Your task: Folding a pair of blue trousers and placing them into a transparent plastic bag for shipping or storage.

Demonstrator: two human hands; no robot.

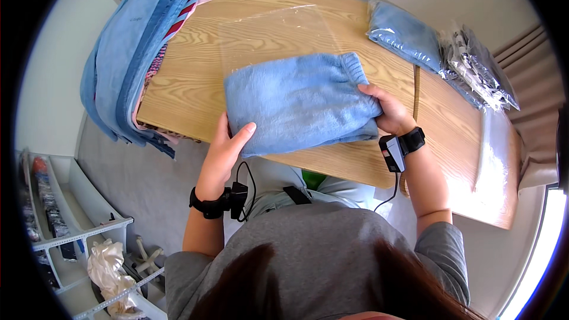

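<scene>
Between my two hands is a folded light-blue knit garment (296, 101), fuzzy in texture, with a ribbed band at its upper right corner. My left hand (228, 142) grips its lower left corner, thumb on top and the other fingers underneath, out of sight. At the right edge, my right hand (388, 109) holds it near the ribbed band, thumb on top as well. The garment's near edge reaches past the table's front edge. Flat on the table (195, 89) just beyond it lies a clear plastic bag (278, 32), partly covered by the garment.
Jeans and other garments (127, 53) hang in a pile over the table's left end. Bagged blue clothing (406, 32) and more plastic-wrapped items (480, 65) lie at the back right, with clear plastic sleeves (495, 148) nearer. A shelf rack (101, 225) stands at lower left.
</scene>
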